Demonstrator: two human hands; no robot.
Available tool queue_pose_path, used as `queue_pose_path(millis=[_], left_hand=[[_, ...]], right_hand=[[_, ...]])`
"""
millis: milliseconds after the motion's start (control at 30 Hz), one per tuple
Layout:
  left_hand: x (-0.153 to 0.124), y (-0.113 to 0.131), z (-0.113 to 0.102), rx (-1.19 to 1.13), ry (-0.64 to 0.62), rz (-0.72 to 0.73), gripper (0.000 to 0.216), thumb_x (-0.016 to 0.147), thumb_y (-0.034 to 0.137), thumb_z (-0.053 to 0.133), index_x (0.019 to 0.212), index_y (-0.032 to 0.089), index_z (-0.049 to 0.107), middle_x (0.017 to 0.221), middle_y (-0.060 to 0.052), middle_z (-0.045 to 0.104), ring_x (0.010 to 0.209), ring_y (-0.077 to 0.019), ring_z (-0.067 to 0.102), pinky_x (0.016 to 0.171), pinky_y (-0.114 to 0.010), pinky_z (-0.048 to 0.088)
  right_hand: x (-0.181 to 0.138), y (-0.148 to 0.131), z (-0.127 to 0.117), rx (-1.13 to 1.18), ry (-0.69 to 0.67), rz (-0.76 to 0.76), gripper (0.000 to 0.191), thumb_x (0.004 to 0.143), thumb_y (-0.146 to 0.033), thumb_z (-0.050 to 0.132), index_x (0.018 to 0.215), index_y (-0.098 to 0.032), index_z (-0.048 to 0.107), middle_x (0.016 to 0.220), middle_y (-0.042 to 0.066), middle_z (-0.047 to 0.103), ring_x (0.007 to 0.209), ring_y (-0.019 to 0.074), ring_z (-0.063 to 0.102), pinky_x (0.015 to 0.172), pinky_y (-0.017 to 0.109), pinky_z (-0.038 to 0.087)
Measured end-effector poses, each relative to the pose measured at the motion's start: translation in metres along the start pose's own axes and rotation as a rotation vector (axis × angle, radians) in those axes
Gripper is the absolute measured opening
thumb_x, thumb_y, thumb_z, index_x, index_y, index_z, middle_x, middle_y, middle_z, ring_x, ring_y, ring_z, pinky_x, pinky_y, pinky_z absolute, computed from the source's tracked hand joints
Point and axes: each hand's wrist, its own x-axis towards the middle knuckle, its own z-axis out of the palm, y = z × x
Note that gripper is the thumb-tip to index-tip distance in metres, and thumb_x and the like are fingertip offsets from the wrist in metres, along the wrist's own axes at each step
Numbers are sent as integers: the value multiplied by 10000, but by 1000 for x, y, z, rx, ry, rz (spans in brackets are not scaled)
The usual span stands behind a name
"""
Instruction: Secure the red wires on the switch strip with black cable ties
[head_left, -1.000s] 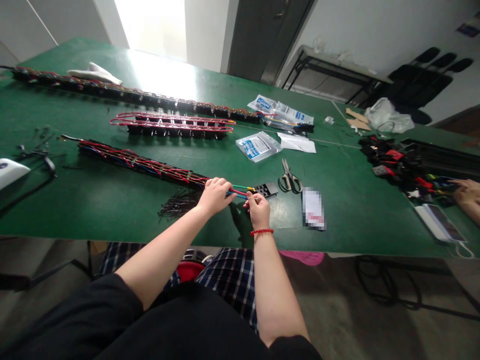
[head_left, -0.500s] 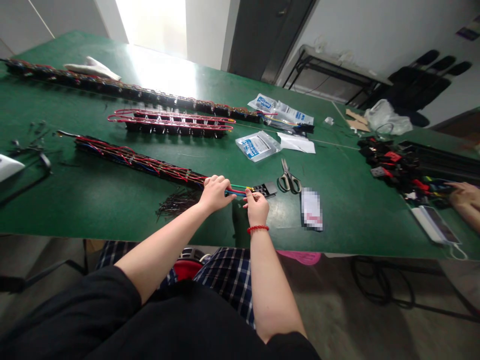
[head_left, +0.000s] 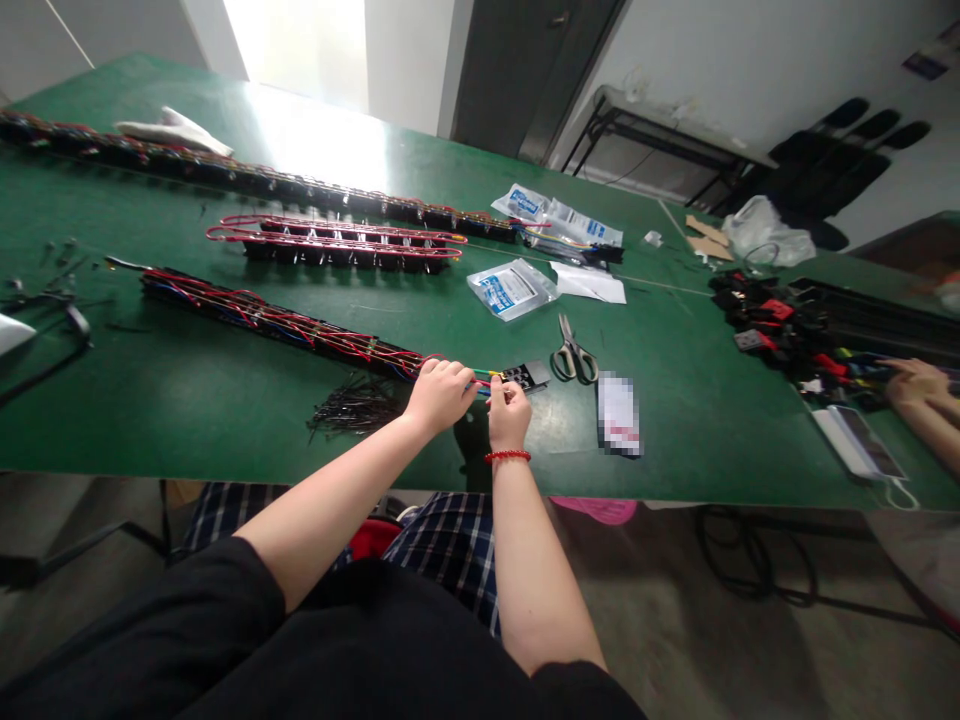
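A long black strip with red and blue wires along its top lies slanted on the green table. Its loose coloured wires run out at the right end to a flat black piece with a grid of holes. My left hand is closed around these wires, just past the strip's end. Close beside it, my right hand pinches the wires near the black piece, the fingertips partly hiding them. A heap of thin black ties lies left of my left hand.
Scissors and a blurred-out card lie right of my hands. Behind are plastic packets, a shorter wired block and another long wired strip. A co-worker's hand is at black parts on the far right.
My left hand has slid a little to the right along the wires, nearer my right hand. My right hand keeps its pinch. The whole view has shifted slightly.
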Motion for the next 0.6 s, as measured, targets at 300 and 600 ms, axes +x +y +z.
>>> queue_pose_path(millis=[300, 600], left_hand=[[12, 11, 5, 322, -164, -89, 259, 970, 405, 590, 910, 212, 752, 982, -76, 766, 975, -249, 659, 949, -394, 359], [8, 11, 13, 355, -85, -104, 251, 976, 389, 598, 876, 203, 733, 957, -53, 765, 964, -232, 653, 924, -382, 373]], right_hand=[[-1, 3, -3, 100, -55, -19, 441, 852, -652, 557, 784, -217, 569, 637, -21, 620, 577, 151, 592, 578, 255, 455], [-2, 3, -2, -107, 21, -59, 495, 883, -687, 481, 822, -214, 612, 703, 28, 687, 667, 186, 624, 674, 283, 463]])
